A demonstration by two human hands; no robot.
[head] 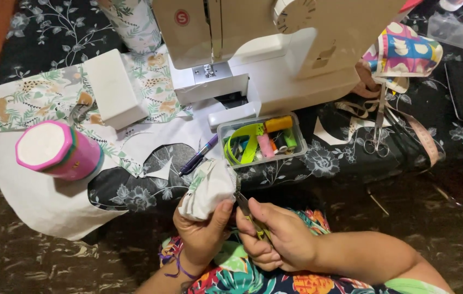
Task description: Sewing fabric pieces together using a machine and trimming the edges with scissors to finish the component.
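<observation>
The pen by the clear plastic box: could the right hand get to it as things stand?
Probably not at once. The pen lies bare on the cloth, nothing over it, but the right hand grips small snips, and the left hand with folded fabric sits between.

**A home sewing corner**

The place looks like a sewing spot in a home. A white sewing machine (275, 49) stands on a bench (351, 158) draped in dark flowered cloth. Before it sits a clear box (260, 140) of thread spools. Scissors (377, 128) and a measuring tape (424, 139) lie to one side, and pieces of printed fabric (30, 100) are spread across the other.
</observation>
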